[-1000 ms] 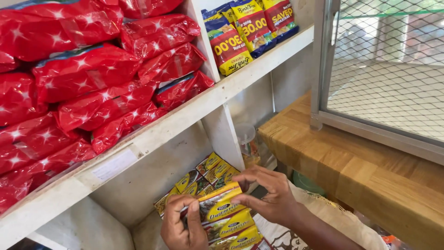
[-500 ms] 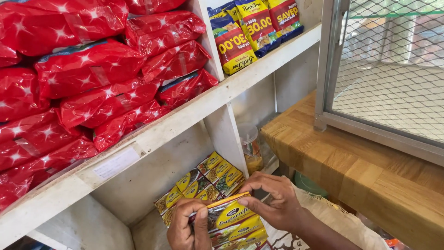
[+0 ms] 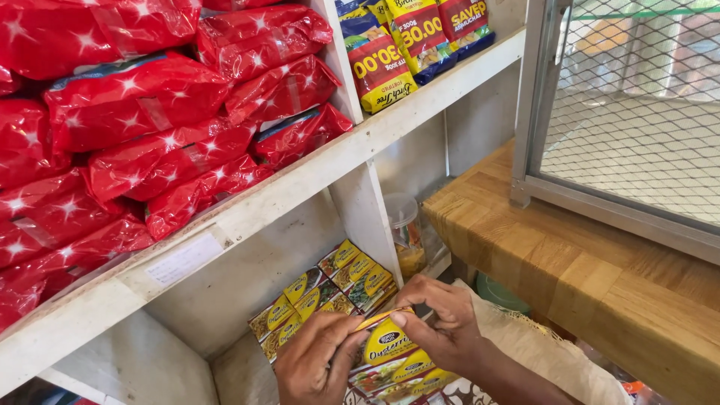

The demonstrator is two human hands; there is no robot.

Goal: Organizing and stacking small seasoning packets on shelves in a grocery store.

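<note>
Apparently both hands [image 3: 390,345] pinch yellow sachet [image 3: 387,341].

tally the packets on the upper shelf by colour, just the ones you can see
Shiny red plastic packets with white stars: about 14 in view, stacked and overlapping, some cut off at the frame edge
Yellow and blue printed packets, right of the white divider: 3
Total: about 17

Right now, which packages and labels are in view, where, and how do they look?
Glossy red star-printed bags: piled on upper shelf, left.
Yellow-and-blue sachets: upper shelf, right compartment.
Small yellow-green packets: rows on lower shelf.
Yellow packet with dark oval: pinched between left hand and right hand.
White paper label: shelf edge.
</note>
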